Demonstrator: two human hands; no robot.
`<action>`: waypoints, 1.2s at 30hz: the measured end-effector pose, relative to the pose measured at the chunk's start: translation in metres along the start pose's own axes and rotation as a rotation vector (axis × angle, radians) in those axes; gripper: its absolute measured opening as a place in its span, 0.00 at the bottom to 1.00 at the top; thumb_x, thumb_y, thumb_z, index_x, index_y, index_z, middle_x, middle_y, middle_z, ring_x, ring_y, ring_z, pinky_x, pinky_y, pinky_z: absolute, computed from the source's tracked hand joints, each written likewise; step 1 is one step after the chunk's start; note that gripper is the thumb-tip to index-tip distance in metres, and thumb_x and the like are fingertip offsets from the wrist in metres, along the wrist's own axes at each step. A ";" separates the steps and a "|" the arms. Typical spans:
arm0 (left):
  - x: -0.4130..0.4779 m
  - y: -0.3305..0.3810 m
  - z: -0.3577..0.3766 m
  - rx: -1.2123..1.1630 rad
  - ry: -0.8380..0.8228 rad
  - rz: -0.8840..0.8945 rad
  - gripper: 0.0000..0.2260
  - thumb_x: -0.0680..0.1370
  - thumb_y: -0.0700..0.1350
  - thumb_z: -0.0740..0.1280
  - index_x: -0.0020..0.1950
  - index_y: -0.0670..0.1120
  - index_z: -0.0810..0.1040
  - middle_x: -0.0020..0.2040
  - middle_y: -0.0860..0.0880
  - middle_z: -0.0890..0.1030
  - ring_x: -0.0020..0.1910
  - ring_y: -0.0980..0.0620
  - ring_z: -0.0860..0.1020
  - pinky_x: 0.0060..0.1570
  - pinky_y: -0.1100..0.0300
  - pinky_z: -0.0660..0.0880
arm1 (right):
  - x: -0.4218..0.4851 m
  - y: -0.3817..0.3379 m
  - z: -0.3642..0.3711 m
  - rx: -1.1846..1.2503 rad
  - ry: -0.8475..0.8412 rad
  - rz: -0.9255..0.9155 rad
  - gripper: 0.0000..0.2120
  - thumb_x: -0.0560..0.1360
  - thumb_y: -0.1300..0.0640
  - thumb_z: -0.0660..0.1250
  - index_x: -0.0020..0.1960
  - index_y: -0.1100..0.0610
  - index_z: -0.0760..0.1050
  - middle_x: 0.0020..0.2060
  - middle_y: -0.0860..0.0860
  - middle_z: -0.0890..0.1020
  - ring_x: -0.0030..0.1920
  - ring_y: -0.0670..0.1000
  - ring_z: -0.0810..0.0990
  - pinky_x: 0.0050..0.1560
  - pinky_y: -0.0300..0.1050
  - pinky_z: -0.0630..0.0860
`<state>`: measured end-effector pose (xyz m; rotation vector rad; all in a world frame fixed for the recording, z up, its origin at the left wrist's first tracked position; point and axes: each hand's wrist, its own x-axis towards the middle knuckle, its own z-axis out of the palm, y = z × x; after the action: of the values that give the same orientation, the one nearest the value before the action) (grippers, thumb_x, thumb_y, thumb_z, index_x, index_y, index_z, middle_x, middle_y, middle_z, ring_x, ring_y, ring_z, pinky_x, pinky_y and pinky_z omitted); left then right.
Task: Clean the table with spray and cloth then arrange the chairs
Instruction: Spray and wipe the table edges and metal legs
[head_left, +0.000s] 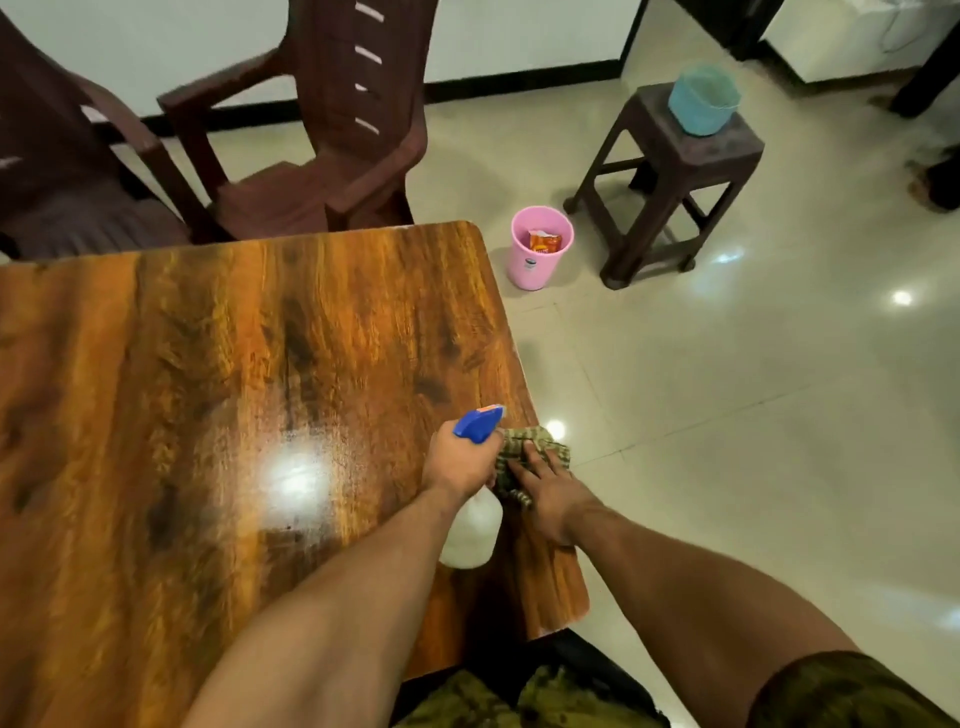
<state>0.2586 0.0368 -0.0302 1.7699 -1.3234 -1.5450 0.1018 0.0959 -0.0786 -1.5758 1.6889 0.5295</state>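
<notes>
At the desk's (208, 389) right edge, my left hand (460, 460) grip clamps the spray bottle (471, 530); my right hand (550, 493) presses flat, fingers spread, on the cloth (519, 449).

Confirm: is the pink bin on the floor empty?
No, the pink bin on the floor beside the table holds an orange snack wrapper.

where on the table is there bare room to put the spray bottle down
Nearly the whole table is bare: the wide stretch left of the left hand, out to the chairs at the far edge. The near right corner is crowded, with the spray bottle beside the cloth under the right hand.
</notes>
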 end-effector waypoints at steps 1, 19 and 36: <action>0.008 -0.001 0.001 -0.014 0.025 -0.014 0.10 0.76 0.45 0.70 0.35 0.47 0.78 0.24 0.47 0.76 0.23 0.51 0.75 0.32 0.54 0.76 | 0.005 0.002 -0.007 -0.032 0.002 -0.015 0.36 0.81 0.55 0.57 0.81 0.43 0.41 0.79 0.46 0.34 0.80 0.55 0.36 0.80 0.55 0.48; 0.056 0.058 0.084 -0.246 0.624 -0.276 0.08 0.79 0.44 0.68 0.44 0.43 0.82 0.26 0.43 0.80 0.27 0.50 0.79 0.35 0.61 0.77 | 0.146 0.058 -0.156 -0.243 0.253 -0.606 0.33 0.77 0.69 0.57 0.78 0.49 0.62 0.80 0.45 0.55 0.79 0.54 0.53 0.76 0.48 0.61; -0.040 0.005 0.306 -0.515 0.985 -0.586 0.10 0.71 0.53 0.68 0.36 0.48 0.76 0.30 0.48 0.81 0.30 0.47 0.80 0.34 0.52 0.77 | 0.085 0.168 -0.091 -0.553 -0.024 -1.037 0.20 0.76 0.63 0.63 0.67 0.53 0.73 0.64 0.51 0.76 0.63 0.55 0.70 0.63 0.47 0.70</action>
<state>-0.0235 0.1459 -0.0914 2.1595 0.0621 -0.8418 -0.0791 -0.0009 -0.1169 -2.5216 0.5135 0.4532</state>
